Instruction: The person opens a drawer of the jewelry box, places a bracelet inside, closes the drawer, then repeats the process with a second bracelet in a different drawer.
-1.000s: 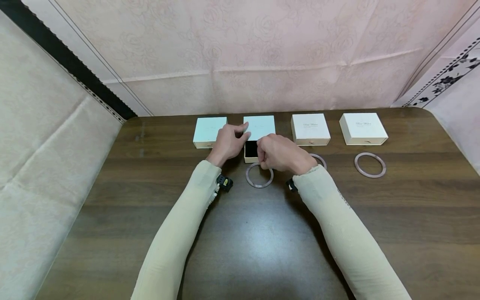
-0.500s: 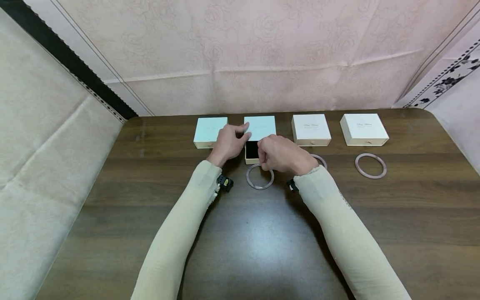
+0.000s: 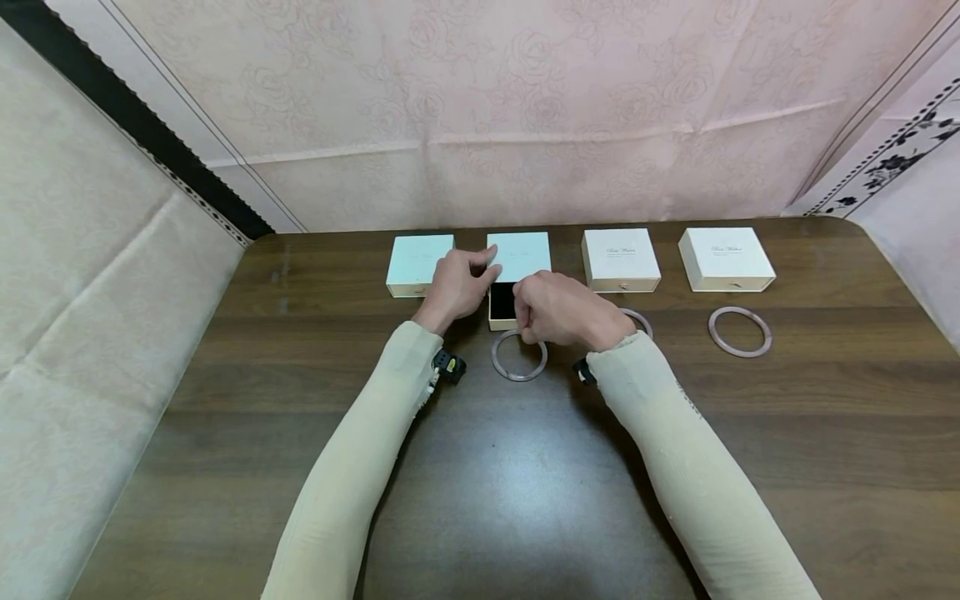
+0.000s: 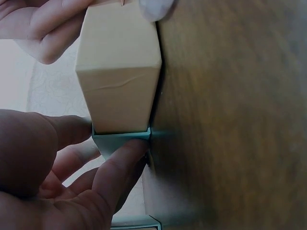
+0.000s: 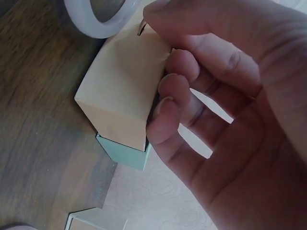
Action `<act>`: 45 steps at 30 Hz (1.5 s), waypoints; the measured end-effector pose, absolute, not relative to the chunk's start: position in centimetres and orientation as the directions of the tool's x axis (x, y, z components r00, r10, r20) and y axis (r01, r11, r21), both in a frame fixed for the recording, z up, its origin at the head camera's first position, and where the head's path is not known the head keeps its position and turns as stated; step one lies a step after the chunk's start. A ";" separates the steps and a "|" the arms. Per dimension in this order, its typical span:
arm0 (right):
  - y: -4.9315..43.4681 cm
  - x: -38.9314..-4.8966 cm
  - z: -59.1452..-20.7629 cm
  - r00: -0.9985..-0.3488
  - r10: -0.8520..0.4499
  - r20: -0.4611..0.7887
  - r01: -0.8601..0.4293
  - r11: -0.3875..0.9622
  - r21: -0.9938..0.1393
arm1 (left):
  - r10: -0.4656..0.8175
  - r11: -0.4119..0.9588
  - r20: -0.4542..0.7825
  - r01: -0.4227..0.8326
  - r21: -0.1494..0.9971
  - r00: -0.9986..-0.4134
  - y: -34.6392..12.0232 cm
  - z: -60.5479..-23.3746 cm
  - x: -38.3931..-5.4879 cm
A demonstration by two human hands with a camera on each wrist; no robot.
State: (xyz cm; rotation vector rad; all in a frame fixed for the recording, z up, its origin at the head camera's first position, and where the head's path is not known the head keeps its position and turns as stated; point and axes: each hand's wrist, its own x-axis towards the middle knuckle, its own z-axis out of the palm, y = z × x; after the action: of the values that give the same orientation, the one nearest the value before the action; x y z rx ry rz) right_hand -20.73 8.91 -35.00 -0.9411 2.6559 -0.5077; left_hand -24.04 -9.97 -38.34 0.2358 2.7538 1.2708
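Observation:
A pale teal slide-out box [image 3: 523, 250] stands second from the left in a row, its cream drawer [image 5: 122, 72] pulled partly out and dark inside. My left hand [image 3: 459, 287] grips the box's teal outer sleeve [image 4: 115, 141], thumb and fingers on opposite sides near its mouth. At the drawer front, my right hand [image 3: 566, 308] has its thumb at the small pull tab [image 5: 141, 28], while its other fingers curl over the drawer's upper edge. Flat on the table right before the drawer lies a pale lilac bangle [image 3: 517, 378], partly hidden by the right hand.
Left of it is another teal box [image 3: 418, 260]; to the right stand two white lettered boxes, one nearer [image 3: 621, 254] and one farther [image 3: 727, 254]. A second bangle [image 3: 640, 317] shows partly behind the right wrist, a third bangle [image 3: 765, 337] farther right. Patterned cloth [image 3: 525, 108] hangs behind the table.
The drawer has slid slightly farther out toward me, and the bangle before it has shifted a little the same way. Both hands keep nearly the same place.

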 end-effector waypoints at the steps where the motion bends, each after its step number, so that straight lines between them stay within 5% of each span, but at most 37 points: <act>1: 8.9 -20.7 -35.0 -0.749 -0.647 -0.141 -0.549 0.726 -0.414 | 0.182 0.641 -0.026 0.098 0.761 -0.983 -10.0 -38.3 -24.1; 45: 9.0 -20.2 -35.1 -0.746 -0.650 -0.146 -0.554 0.727 -0.406 | 0.179 0.633 -0.025 0.096 0.768 -0.983 -9.9 -38.3 -23.9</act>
State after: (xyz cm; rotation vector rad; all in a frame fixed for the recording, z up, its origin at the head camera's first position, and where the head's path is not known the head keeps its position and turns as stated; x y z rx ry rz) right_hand -20.23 8.98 -35.12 -0.9465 2.6526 -0.4933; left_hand -23.92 -9.92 -38.29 0.2324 2.7485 1.2838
